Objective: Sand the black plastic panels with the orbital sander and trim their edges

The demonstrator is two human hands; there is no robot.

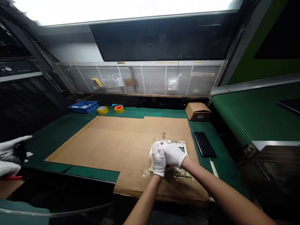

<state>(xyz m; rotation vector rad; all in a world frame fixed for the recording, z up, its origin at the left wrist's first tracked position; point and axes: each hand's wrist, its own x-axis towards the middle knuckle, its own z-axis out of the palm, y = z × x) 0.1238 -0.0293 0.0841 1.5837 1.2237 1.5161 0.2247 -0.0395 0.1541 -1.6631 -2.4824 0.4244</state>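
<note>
My left hand point(158, 158) and my right hand point(173, 153), both in white gloves, are closed and pressed together. They are over a flat rectangular panel point(185, 173) with a shiny, mottled metallic rim and a dark patch at its right. Whatever the fingers may grip is hidden beneath the gloves. Clear tape or film lies around the panel, which rests on a thick cardboard pad point(133, 181) at the bench's front edge. A larger flat cardboard sheet point(105, 140) spreads out to the left. Right of the hands lies a black phone-like slab point(203, 143).
At the back are a blue tray point(84, 107), two tape rolls point(102, 110) point(119, 108) and a cardboard box point(198, 112). A thin white tool point(213, 168) lies right. A green conveyor point(257, 112) runs alongside. Another person's gloved hands point(11, 153) hold a black object at far left.
</note>
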